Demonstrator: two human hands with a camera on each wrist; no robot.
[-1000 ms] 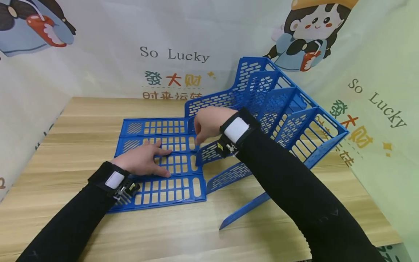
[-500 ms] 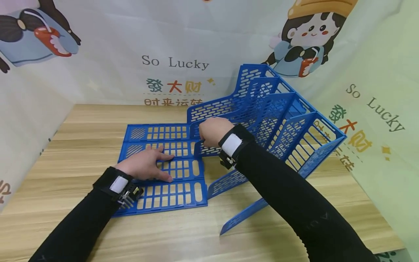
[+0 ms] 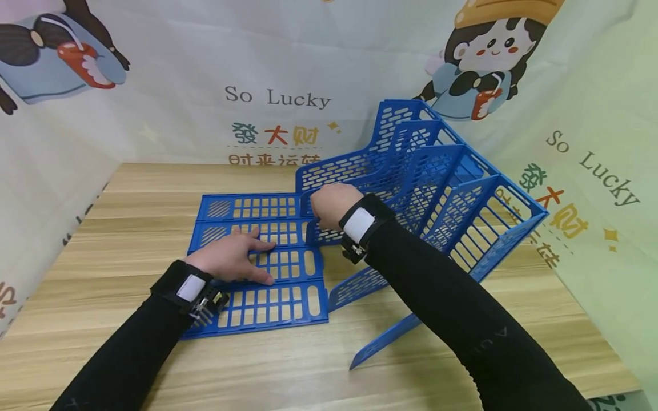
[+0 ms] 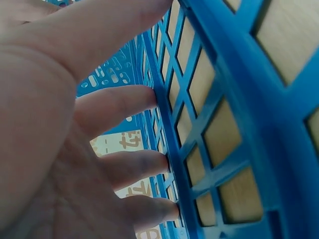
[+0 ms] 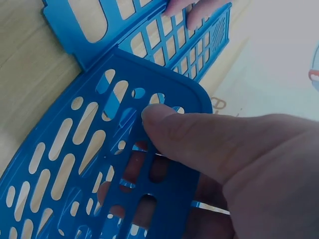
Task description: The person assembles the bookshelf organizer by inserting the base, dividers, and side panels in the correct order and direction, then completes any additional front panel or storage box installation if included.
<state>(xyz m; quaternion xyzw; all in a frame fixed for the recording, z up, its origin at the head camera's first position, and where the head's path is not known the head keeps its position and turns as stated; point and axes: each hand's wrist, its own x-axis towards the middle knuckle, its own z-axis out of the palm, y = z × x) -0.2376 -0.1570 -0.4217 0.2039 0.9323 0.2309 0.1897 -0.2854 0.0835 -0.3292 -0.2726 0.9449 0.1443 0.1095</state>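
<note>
A blue plastic file rack [image 3: 493,228] with slotted divider panels stands tilted on the right. Its hinged grid base [image 3: 257,305] of joined strips lies on the table to the left. My left hand [image 3: 231,257] rests on the grid with fingers spread; in the left wrist view its fingertips [image 4: 162,163] touch the strips' ribs. My right hand [image 3: 335,205] pinches the left end of a divider panel [image 5: 62,164]. In the right wrist view the thumb lies on the near face, and the other fingers show through the slots behind it. The panel's lower corner is right at the grid's edge.
Two more divider panels, the middle one [image 3: 357,287] and the front one [image 3: 382,341], reach out under and beside my right forearm. The wooden table [image 3: 267,371] extends around the rack. A printed cloth [image 3: 175,68] hangs behind it.
My right hand has curled its fingers round the divider's end, and that end has shifted back, away from me. My left hand stays on the grid. The head view has tilted slightly.
</note>
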